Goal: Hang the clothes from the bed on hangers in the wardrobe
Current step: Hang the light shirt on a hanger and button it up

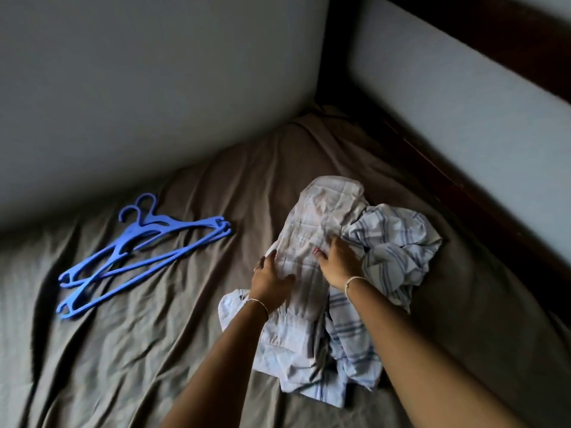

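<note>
We read no txt, labels, brands or nos. anywhere: nothing legible on the blue plastic hangers (131, 237), pale checked cotton shirt (309, 230), blue-striped white garment (398, 242) or wrinkled grey-brown bed sheet (154, 335).

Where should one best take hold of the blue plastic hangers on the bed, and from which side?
Probably at the necks just under the hooks, from above, with the nearer left hand once it frees the pale checked garment. The blue plastic hangers lie flat and crossed on the grey-brown sheet; only there do they bunch for one grip.
</note>
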The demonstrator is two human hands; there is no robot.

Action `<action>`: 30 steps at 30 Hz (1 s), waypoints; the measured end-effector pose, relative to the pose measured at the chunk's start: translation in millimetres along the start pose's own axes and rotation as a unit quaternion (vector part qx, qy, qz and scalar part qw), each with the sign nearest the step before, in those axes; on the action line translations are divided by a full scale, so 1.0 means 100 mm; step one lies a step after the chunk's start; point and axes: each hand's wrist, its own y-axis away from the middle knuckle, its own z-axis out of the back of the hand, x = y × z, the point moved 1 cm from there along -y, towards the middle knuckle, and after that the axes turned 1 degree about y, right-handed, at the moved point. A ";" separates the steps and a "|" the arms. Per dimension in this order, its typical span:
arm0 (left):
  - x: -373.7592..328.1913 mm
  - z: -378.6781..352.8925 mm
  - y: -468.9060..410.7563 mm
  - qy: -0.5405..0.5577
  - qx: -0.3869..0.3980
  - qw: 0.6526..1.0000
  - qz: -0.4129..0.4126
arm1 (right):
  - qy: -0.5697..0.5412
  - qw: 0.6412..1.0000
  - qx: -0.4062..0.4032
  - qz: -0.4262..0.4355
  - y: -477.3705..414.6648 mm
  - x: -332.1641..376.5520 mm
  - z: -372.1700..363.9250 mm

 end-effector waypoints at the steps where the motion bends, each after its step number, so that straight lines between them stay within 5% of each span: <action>1: 0.03 -0.05 -0.07 0.008 0.002 1.000 0.007 | 0.008 1.000 -0.009 -0.011 -0.08 0.00 -0.06; 6: 0.13 -0.09 -0.20 0.014 -0.042 0.999 0.012 | -0.029 0.996 -0.049 -0.071 -0.28 0.00 -0.19; 12: -0.09 0.01 0.14 0.051 -0.122 0.984 -0.123 | -0.170 0.978 -0.027 -0.121 -0.17 0.10 -0.08; 16: -0.33 -0.07 0.50 0.063 -0.128 0.945 -0.294 | -0.415 0.892 -0.029 -0.177 0.00 0.28 0.19; 19: -0.47 -0.08 0.76 0.063 -0.118 0.933 -0.334 | -0.598 0.769 -0.055 -0.219 0.11 0.32 0.49; 21: -0.51 -0.08 0.91 0.073 -0.092 0.938 -0.327 | -0.607 0.765 -0.068 -0.203 0.17 0.31 0.69; 25: -0.69 0.15 1.28 0.186 0.001 0.955 -0.230 | -0.555 0.826 0.010 -0.102 0.44 0.39 1.18; 28: -0.86 0.46 1.50 0.347 0.031 0.927 -0.138 | -0.598 0.799 0.045 -0.056 0.74 0.46 1.56; 30: -0.90 0.64 1.53 0.329 0.005 0.936 -0.124 | -0.647 0.758 0.081 -0.014 0.97 0.58 1.84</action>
